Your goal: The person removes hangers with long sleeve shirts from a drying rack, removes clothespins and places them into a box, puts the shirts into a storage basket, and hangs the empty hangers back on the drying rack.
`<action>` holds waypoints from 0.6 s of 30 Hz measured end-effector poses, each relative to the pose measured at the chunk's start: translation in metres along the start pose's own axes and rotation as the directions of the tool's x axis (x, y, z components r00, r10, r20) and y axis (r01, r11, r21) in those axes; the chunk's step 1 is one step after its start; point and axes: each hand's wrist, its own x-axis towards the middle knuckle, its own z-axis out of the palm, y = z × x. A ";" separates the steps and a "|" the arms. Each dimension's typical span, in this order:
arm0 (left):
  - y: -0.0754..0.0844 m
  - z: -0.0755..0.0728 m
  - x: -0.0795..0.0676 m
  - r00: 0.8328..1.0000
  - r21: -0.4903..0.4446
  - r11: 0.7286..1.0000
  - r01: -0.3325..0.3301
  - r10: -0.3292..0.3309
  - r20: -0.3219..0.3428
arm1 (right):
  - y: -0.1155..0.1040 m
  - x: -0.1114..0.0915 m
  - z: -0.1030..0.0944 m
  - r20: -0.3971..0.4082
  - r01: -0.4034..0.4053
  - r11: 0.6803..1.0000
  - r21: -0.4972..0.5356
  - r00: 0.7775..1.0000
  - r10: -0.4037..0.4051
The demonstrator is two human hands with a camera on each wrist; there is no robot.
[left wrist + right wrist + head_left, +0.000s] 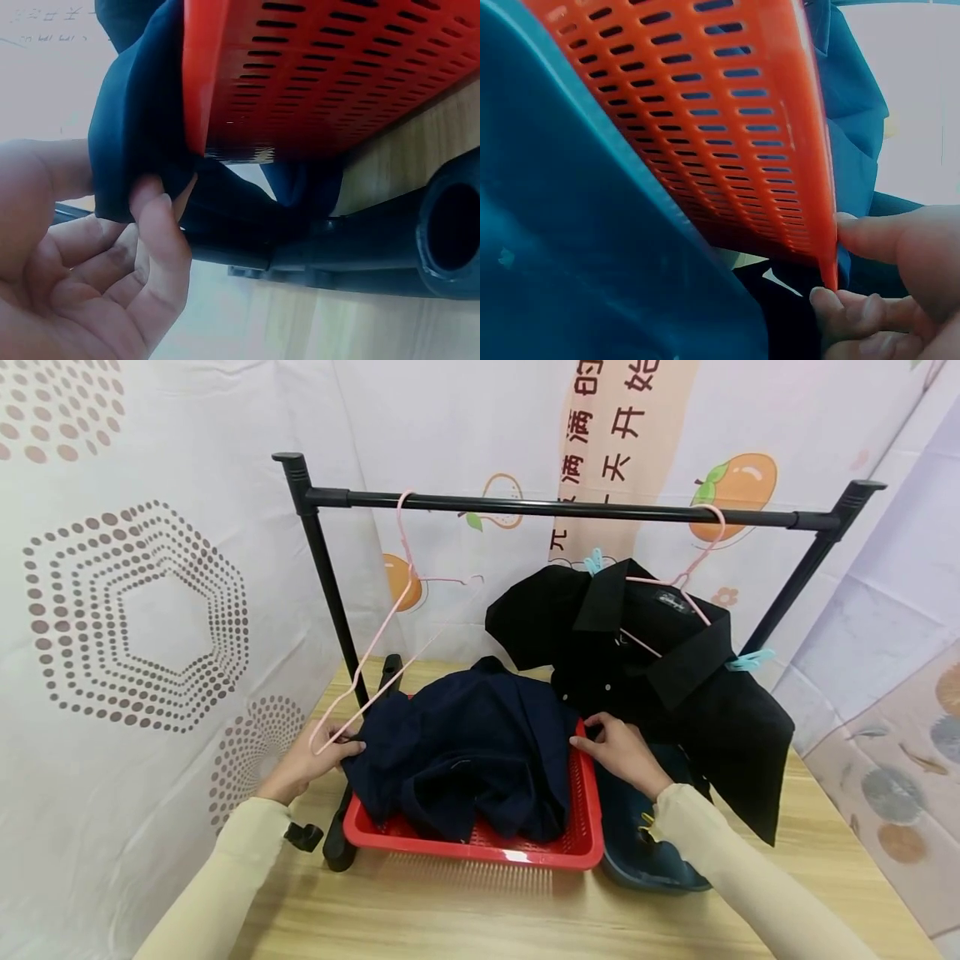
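Observation:
A dark navy garment (468, 743) lies bunched in a red plastic basket (517, 857). At the basket's left side my left hand (318, 753) pinches an edge of this garment, which hangs over the rim in the left wrist view (142, 112). My right hand (622, 752) grips the basket's right rim, its thumb inside and its fingers outside in the right wrist view (885, 277). A bare pink hanger (365, 660) hangs from the rail just above my left hand. The garment's kind cannot be told from its folds.
A black rack (555, 508) spans the table (420, 918). On its right a black collared shirt (637, 668) hangs on another pink hanger (708, 556), with blue clips (750, 660). A dark blue basin (622, 852) holding something yellow stands against the basket's right side.

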 end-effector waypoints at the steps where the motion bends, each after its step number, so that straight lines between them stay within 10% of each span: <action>1: 0.001 0.000 0.000 1.000 -0.013 1.000 -0.007 0.007 -0.006 | -0.001 0.001 0.000 -0.011 0.008 1.000 -0.007 1.000 -0.008; 18: 0.014 0.006 0.022 0.999 0.104 0.994 -0.026 0.028 -0.020 | -0.039 0.038 0.016 -0.060 -0.004 0.968 -0.251 0.998 -0.011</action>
